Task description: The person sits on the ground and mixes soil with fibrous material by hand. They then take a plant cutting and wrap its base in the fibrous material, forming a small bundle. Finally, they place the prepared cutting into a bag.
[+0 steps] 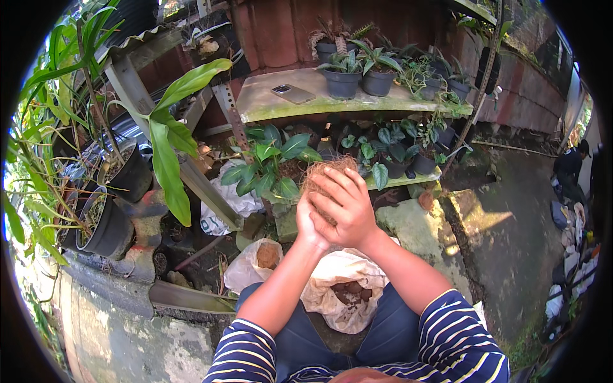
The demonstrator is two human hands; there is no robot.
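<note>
Both my hands are cupped around a clump of brown coconut fibre (330,172), whose loose strands stick out above the fingers. My right hand (342,206) lies over the near side of the clump with its fingers spread across it. Partly hidden beneath, my left hand (309,220) supports it from the left. Between my knees stands an open cream sack (321,287) with dark brown lumps (352,292) inside. Left of it, a white plastic bag (239,273) holds a round brown fibre ball (268,254).
A weathered shelf (287,110) ahead bears potted plants (341,81) and a phone (293,94). Leafy plants (273,158) fill the lower level. Black pots (107,230) and a slanted metal post (206,196) stand left. Far right, another person (569,167) bends near piled items.
</note>
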